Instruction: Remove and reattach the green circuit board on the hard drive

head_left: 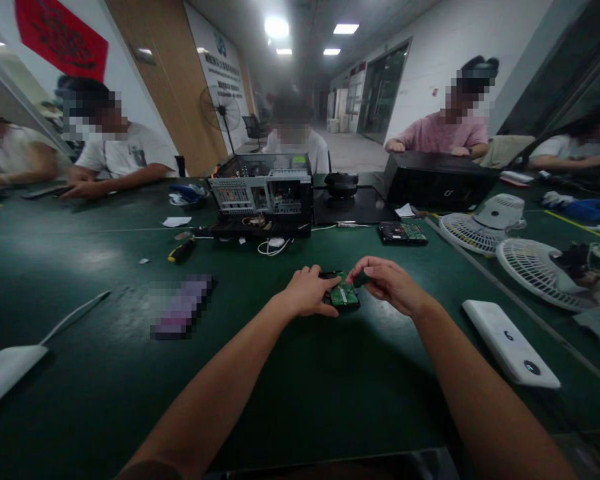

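A hard drive lies on the green table in front of me with its green circuit board facing up. My left hand grips its left side, the index finger over the board and the thumb at the near edge. Over the drive's right side, my right hand is closed in a pinch. Between its fingers is a short dark object, like a tool handle; its exact kind is unclear. Another hard drive rests farther back to the right.
An opened computer case stands at the back, near a yellow-black screwdriver. To the left lies a purple phone; to the right, a white power bank and fan parts. Several people sit around the table.
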`<state>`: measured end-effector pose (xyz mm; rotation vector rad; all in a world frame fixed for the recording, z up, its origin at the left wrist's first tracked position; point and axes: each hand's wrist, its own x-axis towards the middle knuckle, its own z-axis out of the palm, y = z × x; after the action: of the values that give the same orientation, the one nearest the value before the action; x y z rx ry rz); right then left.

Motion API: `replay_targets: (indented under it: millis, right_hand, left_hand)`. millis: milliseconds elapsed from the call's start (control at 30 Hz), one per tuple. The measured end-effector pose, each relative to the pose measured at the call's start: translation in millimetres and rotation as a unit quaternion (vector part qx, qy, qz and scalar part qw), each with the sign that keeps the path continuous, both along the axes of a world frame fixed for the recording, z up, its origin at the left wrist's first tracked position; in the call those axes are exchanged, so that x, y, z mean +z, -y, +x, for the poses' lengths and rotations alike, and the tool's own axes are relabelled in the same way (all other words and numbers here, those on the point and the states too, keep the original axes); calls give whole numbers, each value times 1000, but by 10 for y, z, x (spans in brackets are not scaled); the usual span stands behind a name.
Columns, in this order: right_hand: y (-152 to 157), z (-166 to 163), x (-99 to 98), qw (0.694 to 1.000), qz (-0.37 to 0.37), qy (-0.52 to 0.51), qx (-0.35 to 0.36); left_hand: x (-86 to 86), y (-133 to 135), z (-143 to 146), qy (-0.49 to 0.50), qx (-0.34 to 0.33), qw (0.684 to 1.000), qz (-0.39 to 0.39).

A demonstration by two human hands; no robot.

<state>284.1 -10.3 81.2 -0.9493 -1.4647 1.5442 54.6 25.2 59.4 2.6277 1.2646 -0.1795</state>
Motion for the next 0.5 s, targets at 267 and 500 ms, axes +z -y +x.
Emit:
replay_targets:
  millis: [267,500]
  right_hand:
    - [0,-28,21,999,-23,-31,-14]
    - [22,-75,16,998,-42,-47,-17]
  left_hand:
    - [-12,5,-10,7,-6,1000,15]
    - [1,17,-14,7,-6,1000,16]
